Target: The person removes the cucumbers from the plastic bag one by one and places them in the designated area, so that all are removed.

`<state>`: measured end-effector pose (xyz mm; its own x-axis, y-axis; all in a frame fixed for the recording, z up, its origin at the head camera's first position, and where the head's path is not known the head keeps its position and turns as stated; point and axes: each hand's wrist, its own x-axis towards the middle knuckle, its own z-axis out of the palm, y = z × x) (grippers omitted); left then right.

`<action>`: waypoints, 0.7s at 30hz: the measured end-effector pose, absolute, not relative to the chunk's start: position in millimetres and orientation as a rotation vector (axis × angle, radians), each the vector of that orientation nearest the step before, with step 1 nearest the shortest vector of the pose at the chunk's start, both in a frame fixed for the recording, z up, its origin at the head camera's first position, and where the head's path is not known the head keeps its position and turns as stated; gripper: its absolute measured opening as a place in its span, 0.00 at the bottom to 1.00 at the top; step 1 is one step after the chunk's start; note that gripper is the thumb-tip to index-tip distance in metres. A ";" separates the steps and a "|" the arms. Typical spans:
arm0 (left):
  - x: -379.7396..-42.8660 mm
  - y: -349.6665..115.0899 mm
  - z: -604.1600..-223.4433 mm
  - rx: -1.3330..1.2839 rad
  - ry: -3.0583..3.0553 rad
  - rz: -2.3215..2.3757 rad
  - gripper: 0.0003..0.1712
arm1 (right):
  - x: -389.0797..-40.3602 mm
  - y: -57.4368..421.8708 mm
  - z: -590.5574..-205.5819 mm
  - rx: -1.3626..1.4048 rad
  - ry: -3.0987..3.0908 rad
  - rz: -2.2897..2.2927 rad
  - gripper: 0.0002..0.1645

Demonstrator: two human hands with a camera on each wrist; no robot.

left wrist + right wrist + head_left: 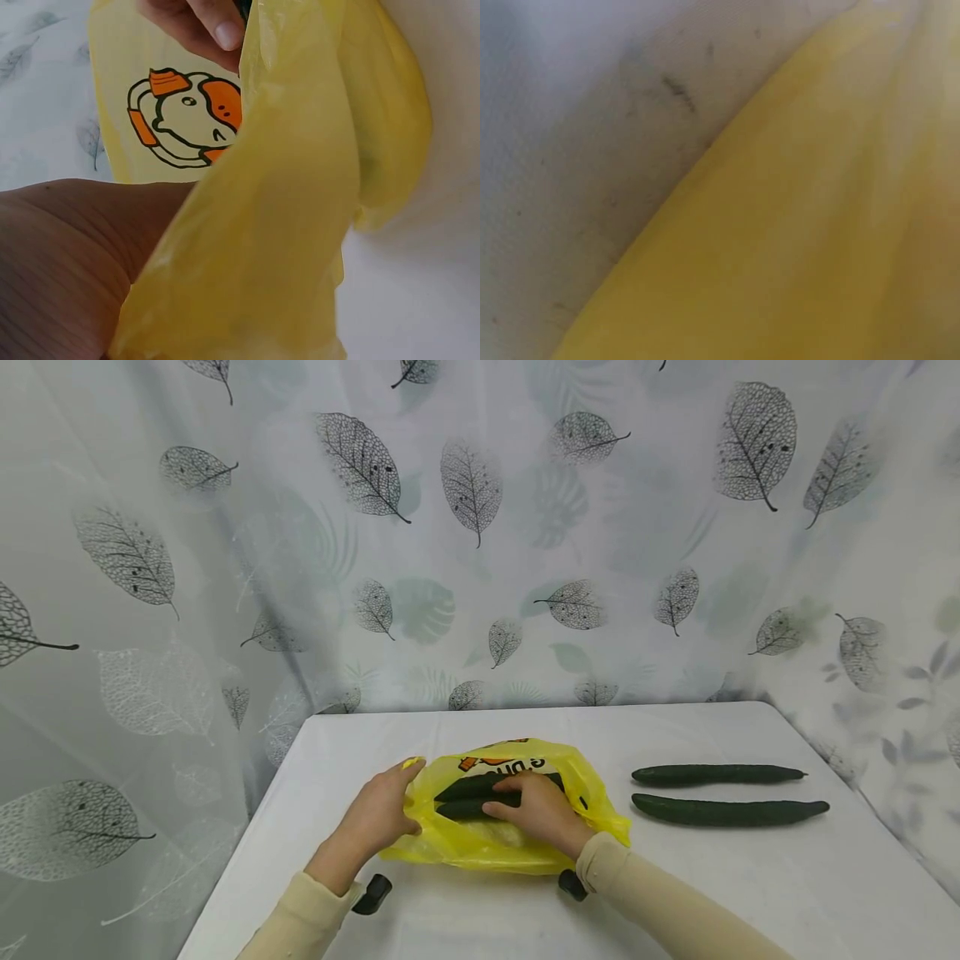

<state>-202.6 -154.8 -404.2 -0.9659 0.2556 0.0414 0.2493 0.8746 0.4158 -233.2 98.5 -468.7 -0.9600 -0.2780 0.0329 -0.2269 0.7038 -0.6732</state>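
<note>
A yellow plastic bag (517,857) with a printed cartoon lies on the table in the head view, its mouth towards me. Two dark green cucumbers (459,811) lie side by side inside it. My left hand (372,808) holds the bag's left edge, with a bit of yellow plastic over a fingertip; in the left wrist view, the bag's film (277,217) hides most of its fingers. Reaching into the bag, my right hand (542,810) grips the nearer cucumber between thumb and fingers. The right wrist view shows only yellow film (780,225) and a pale surface.
Two more cucumbers, a farther one (716,774) and a nearer one (731,811), lie on the white table (750,885) right of the bag. A leaf-patterned curtain (480,568) hangs behind the table and along its sides. Black pieces (372,894) show by both wrists.
</note>
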 end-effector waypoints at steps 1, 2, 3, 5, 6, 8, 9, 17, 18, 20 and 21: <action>-202.5 -155.1 -404.3 0.409 3.027 0.668 0.54 | -233.4 98.2 -469.7 -0.440 2.847 -1.087 0.29; -202.6 -155.2 -404.6 0.410 3.027 0.668 0.54 | -233.6 97.9 -470.5 -0.456 2.861 -1.070 0.28; -202.6 -155.4 -404.8 0.411 3.027 0.667 0.54 | -233.6 97.7 -471.2 -0.472 2.872 -1.058 0.28; -202.7 -156.0 -405.0 0.413 3.028 0.667 0.54 | -234.0 97.7 -472.5 -0.507 2.895 -1.031 0.27; -202.9 -156.2 -405.0 0.415 3.029 0.668 0.54 | -234.1 97.5 -472.9 -0.514 2.902 -1.019 0.26; -203.4 -156.6 -405.5 0.420 3.030 0.673 0.54 | -234.5 97.3 -474.4 -0.534 2.918 -0.988 0.27; -203.6 -156.9 -405.6 0.422 3.030 0.676 0.54 | -234.7 97.3 -475.1 -0.544 2.927 -0.971 0.27; -204.0 -158.7 -406.8 0.428 3.036 0.677 0.55 | -236.4 95.6 -482.2 -0.675 3.019 -0.769 0.26; -204.0 -158.9 -406.8 0.429 3.037 0.677 0.55 | -236.6 95.3 -483.1 -0.690 3.028 -0.757 0.26; -203.8 -159.3 -406.5 0.430 3.038 0.677 0.55 | -237.0 94.9 -485.0 -0.723 3.042 -0.744 0.25; -203.7 -159.5 -406.4 0.432 3.038 0.676 0.55 | -237.1 94.7 -485.8 -0.734 3.047 -0.746 0.25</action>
